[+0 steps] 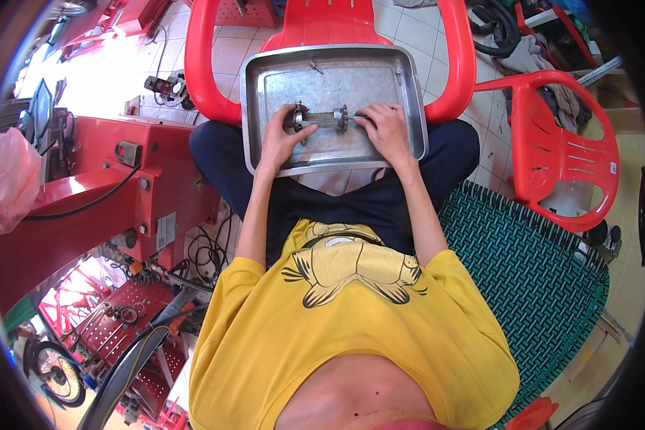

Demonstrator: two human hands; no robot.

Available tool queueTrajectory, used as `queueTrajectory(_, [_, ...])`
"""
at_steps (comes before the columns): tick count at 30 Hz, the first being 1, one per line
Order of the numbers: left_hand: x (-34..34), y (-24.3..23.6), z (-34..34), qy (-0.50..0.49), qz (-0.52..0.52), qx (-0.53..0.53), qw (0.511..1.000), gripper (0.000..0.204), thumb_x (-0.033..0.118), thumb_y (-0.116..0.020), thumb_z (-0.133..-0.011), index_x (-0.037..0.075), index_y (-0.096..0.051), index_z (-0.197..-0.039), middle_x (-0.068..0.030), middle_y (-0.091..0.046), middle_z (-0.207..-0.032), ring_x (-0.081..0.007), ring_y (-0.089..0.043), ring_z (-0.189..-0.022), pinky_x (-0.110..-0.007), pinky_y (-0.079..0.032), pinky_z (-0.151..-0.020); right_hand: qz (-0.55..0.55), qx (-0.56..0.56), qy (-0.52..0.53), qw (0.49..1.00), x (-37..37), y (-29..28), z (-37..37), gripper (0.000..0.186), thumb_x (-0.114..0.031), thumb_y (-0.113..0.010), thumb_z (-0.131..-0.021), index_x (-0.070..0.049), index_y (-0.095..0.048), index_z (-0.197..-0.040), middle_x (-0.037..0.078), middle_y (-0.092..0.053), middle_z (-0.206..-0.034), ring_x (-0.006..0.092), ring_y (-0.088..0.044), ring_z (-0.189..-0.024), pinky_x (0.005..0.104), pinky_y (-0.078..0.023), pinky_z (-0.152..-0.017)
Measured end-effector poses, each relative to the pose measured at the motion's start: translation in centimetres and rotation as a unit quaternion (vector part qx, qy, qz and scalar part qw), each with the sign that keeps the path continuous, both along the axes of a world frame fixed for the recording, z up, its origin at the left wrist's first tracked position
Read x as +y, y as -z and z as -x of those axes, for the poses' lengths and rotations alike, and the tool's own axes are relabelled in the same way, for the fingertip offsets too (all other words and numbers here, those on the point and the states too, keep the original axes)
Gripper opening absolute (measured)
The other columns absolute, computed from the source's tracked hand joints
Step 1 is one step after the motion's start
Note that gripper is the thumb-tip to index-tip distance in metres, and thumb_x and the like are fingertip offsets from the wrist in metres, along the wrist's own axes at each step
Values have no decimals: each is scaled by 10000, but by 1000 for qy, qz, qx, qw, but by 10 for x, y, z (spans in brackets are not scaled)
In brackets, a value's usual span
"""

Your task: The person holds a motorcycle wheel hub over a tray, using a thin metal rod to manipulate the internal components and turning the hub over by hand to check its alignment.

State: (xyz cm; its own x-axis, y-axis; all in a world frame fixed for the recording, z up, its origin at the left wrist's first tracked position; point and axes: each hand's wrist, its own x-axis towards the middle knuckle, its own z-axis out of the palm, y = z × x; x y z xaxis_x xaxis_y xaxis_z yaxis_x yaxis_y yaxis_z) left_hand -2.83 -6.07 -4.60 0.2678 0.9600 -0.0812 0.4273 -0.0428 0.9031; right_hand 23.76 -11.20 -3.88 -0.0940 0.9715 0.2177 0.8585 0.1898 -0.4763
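Observation:
A metal wheel hub with a flange at each end lies crosswise over a shallow steel tray. My left hand is closed round its left end, thumb in front and fingers behind. At the other end, my right hand has its fingers bent, the thumb and fingertips pinched together beside the right flange. Whatever small part is between those fingertips is hard to make out. Farther back in the tray lies a small metal bolt. Another small metal piece rests near the far right corner.
The tray sits on a red plastic chair whose arms rise on both sides. A second red chair and a green woven seat stand to the right. Red machinery with cables fills the left. A small wheel shows lower left.

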Motion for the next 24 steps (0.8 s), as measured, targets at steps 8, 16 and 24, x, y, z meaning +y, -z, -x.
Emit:
queueTrajectory(8, [0, -6, 0, 12, 20, -29, 999, 589, 252, -893, -805, -26, -650, -1264, -123, -726, -1174, -203, -656, -1081, -347, -487, -991, 1, -20, -9, 1000, -1, -1, 0, 177, -268, -697, -945, -98, -743, -967, 48, -665, -963, 253, -650, -978, 430, -372, -973])
queueTrajectory(16, [0, -6, 0, 15, 25, -17, 999, 615, 281, -893, -806, -18, -646, -1282, -127, -726, -1185, -211, -659, -1090, -349, -487, -997, 18, -12, 7, 1000, -1, -7, 2, 184, -267, -698, -949, -89, -733, -982, 53, -739, -972, 242, -669, -948, 420, -385, -957])
queueTrajectory(24, [0, -2, 1, 16, 29, -16, 999, 600, 254, -889, -814, -27, -636, -1279, -124, -729, -1165, -205, -662, -1067, -343, -503, -963, -39, 24, -5, 999, 0, -11, 4, 195, -275, -698, -955, -84, -735, -957, 58, -746, -907, 254, -682, -910, 417, -399, -939])
